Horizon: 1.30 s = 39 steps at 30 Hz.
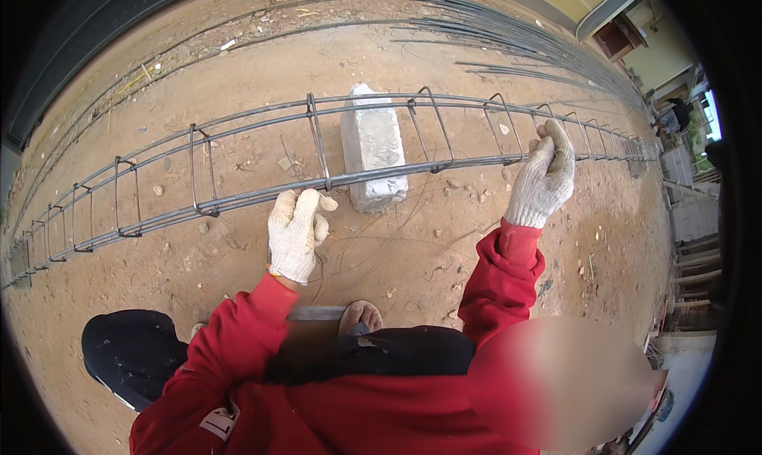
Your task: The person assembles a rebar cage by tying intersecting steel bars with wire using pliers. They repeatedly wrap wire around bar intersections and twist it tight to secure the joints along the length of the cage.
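Observation:
A long rebar cage (pixel 262 195) of dark steel bars and rectangular stirrups stretches across the view in front of me. Beneath its middle stands a pale concrete block (pixel 375 142), which bears the cage. My left hand (pixel 294 234), in a white knit glove, is just below the near bars, left of the block. Its fingers are curled, and whatever they hold is hidden. My right hand (pixel 546 173), gloved likewise, reaches to the cage farther right. Its fingers are closed at the upper bars around a stirrup (pixel 508 122).
Loose steel rods (pixel 500 38) lie on the ground at the far right. Thin wire (pixel 357 249) is scattered on the dirt between the cage and my feet. A grey metal bar (pixel 316 313) lies by my sandalled foot (pixel 361 316). Stacked material (pixel 694 217) lines the right side.

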### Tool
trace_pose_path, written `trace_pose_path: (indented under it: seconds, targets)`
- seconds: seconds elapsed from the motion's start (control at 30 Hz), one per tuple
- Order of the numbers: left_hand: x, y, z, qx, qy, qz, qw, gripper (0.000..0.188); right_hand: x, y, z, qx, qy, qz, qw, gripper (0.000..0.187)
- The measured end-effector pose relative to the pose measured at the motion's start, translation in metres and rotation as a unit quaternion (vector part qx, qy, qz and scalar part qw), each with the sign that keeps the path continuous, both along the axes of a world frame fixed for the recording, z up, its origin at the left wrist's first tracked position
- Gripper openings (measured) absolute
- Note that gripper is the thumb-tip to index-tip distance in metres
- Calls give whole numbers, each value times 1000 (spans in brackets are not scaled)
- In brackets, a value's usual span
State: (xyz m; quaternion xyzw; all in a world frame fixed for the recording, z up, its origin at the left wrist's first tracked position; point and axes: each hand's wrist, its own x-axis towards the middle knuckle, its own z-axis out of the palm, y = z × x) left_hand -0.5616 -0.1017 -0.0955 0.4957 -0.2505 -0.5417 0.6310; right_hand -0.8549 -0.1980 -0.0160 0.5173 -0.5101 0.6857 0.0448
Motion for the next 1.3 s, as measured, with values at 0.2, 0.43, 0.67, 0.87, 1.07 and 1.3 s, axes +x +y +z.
trace_pose_path:
  seconds: [0.2,0.43,0.67,0.87,1.07,1.3]
  targets:
    - [3,-2,-5,39,-17,-40,998,22,-43,17,-71,317,-150,64,934,23]
    - [-5,-1,-5,3,-59,-13,998,28,5,19,-114,268,-428,243,828,32]
    - [-6,0,3,-6,-87,-17,996,32,5,21,-93,351,-367,311,803,30]
    - [-5,-1,1,-4,-105,-15,994,34,32,29,-90,307,-352,369,804,83]
    - [0,0,3,0,-101,-43,994,33,40,24,-91,337,-278,306,846,88]
    - [-2,-2,10,-3,-72,-21,997,31,49,12,-103,297,-285,259,874,94]
